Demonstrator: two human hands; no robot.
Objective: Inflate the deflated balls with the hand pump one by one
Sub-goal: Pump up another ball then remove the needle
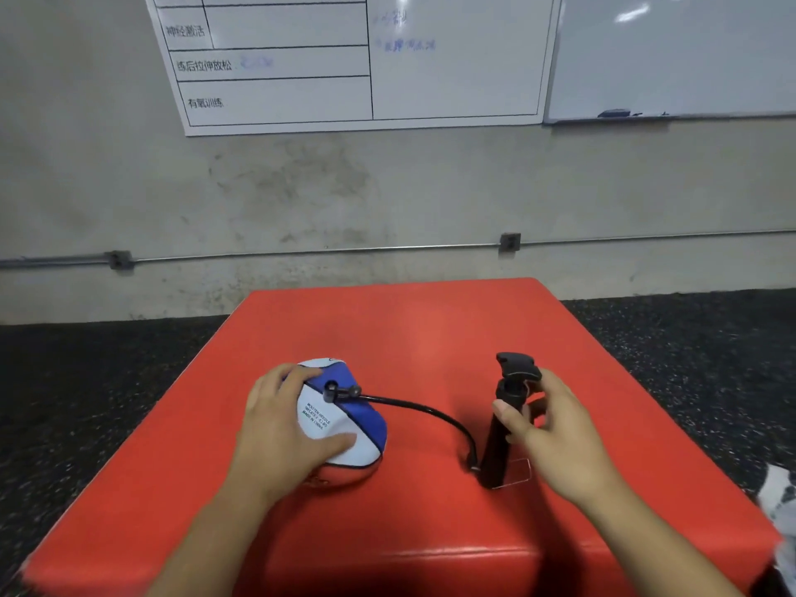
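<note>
Meanwhile, left hand [284, 428] is cupping the ball [344, 428] with spread fingers; right hand [555, 428] is loosely curling around the upright pump [502, 428].

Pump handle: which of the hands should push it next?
Probably the right hand: it already grips the pump just below the handle. The left hand is busy steadying the ball.

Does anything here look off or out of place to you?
Only the ball looks odd: it is sagging and half flat on the red mat, which fits a ball awaiting air. The hose runs from its valve to the upright pump. The left hand rests on the ball; the right hand is at the pump.
</note>
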